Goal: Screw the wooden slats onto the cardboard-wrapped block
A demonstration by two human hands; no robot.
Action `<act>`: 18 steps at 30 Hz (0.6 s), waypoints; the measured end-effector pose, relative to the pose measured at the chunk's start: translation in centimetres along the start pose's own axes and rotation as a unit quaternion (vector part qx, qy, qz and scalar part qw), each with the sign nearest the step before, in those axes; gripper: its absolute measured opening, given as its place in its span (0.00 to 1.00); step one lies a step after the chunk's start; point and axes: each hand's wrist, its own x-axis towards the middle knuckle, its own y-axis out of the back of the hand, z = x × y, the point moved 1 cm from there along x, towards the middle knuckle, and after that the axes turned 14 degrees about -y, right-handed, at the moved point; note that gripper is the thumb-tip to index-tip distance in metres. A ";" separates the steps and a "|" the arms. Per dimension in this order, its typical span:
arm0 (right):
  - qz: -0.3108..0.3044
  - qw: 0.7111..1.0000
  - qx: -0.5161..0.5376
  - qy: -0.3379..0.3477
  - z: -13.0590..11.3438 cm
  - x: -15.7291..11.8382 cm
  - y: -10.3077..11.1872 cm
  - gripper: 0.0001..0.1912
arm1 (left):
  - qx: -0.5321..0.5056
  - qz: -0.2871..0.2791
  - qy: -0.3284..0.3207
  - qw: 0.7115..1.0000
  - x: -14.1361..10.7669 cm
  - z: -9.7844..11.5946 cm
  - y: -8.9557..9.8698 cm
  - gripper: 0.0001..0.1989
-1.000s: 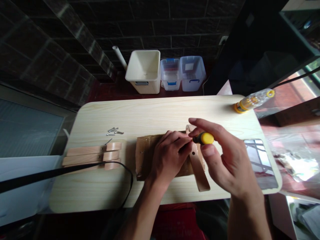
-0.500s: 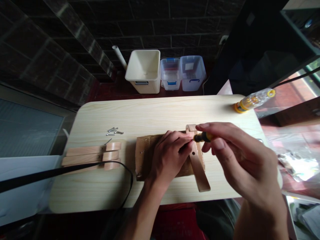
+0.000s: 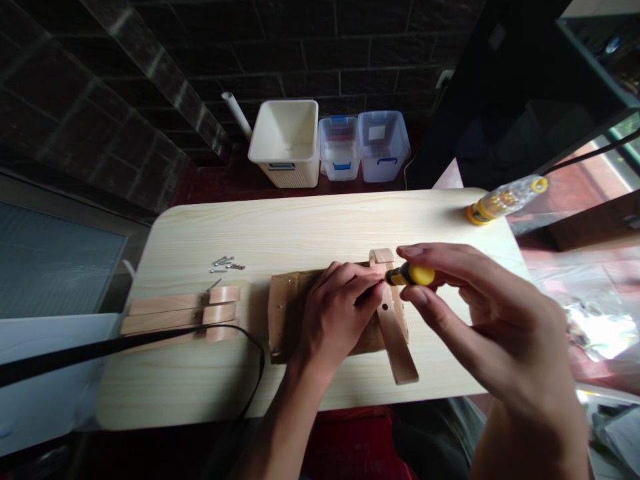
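Note:
A brown cardboard block [image 3: 285, 313] lies on the pale wooden table, with a light wooden piece [image 3: 399, 353] across its right end. That piece has a curved top end and a dark hole. My left hand [image 3: 340, 300] rests on the cardboard, thumb and fingertips pinched at the wooden piece near the screwdriver tip; what they pinch is too small to make out. A yellow and black screwdriver [image 3: 420, 275] points left at that spot. My right hand [image 3: 480, 313] is around its handle end, thumb and index finger spread apart, the lower fingers partly hidden behind the handle.
Several screws [image 3: 227, 264] and wooden pieces [image 3: 167, 313] lie on the table's left side, crossed by a black strap [image 3: 150, 335]. A clear, yellow-based container [image 3: 505, 200] stands at the back right. A cream bin [image 3: 285, 143] and two clear bins [image 3: 383, 143] stand beyond the table [image 3: 300, 227].
My right thumb and index finger have moved apart from the screwdriver handle, and its yellow end now shows. My left hand keeps its place on the cardboard.

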 end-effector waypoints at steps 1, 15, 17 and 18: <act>-0.003 1.000 0.002 -0.005 0.0 -0.1 0.0 0.19 | 0.001 -0.003 0.001 1.000 0.0 0.0 0.0 0.04; -0.025 0.999 0.022 0.029 0.0 0.1 -0.1 0.21 | 0.035 -0.015 -0.016 0.999 0.0 0.0 0.0 0.06; -0.026 0.999 0.026 0.032 0.1 0.1 -0.1 0.22 | 0.035 -0.021 -0.014 0.999 0.1 0.0 0.0 0.05; -0.026 0.999 0.029 0.033 0.1 0.1 -0.1 0.23 | 0.036 -0.024 -0.013 0.999 0.1 0.0 0.0 0.05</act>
